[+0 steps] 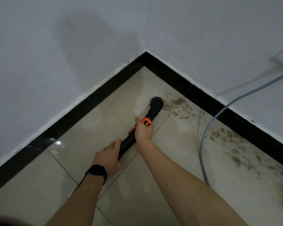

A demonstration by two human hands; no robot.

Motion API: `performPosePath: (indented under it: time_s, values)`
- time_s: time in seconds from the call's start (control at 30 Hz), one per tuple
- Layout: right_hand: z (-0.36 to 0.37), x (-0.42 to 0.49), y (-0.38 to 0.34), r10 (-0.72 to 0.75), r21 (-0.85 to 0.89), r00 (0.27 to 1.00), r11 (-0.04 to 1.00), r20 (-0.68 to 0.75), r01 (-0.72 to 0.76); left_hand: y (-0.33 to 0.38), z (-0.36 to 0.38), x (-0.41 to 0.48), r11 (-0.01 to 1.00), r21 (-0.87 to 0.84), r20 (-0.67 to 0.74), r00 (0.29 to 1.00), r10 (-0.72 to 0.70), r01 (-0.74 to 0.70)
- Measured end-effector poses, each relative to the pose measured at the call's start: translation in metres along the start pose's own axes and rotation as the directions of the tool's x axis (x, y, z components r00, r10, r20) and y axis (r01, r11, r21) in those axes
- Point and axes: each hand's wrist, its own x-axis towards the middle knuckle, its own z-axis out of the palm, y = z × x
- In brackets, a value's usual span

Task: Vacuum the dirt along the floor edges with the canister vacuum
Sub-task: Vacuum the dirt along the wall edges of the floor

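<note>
A black vacuum wand (129, 141) with an orange collar (146, 121) points toward the room corner. Its round nozzle (156, 102) sits on the beige floor tiles, just left of a patch of brown dirt (178, 106). My right hand (144, 130) grips the wand just below the orange collar. My left hand (109, 157), with a black watch on the wrist, holds the wand's lower end. More dirt (245, 157) lies scattered along the right-hand baseboard. The canister itself is out of view.
A black baseboard (88, 108) runs along both white walls and meets in the corner (145, 53). A grey power cord (207, 132) hangs down the right wall and trails across the floor on the right. A thin cord runs under my left wrist.
</note>
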Motion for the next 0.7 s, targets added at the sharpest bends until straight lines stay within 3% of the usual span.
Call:
performPosePath:
  time_s: [0.7]
  values:
    - [-0.018, 0.045, -0.055, 0.009, 0.126, 0.997, 0.992, -0.076, 0.0, 0.048, 0.001, 0.06, 0.995, 0.069, -0.069, 0.994, 0.08, -0.075]
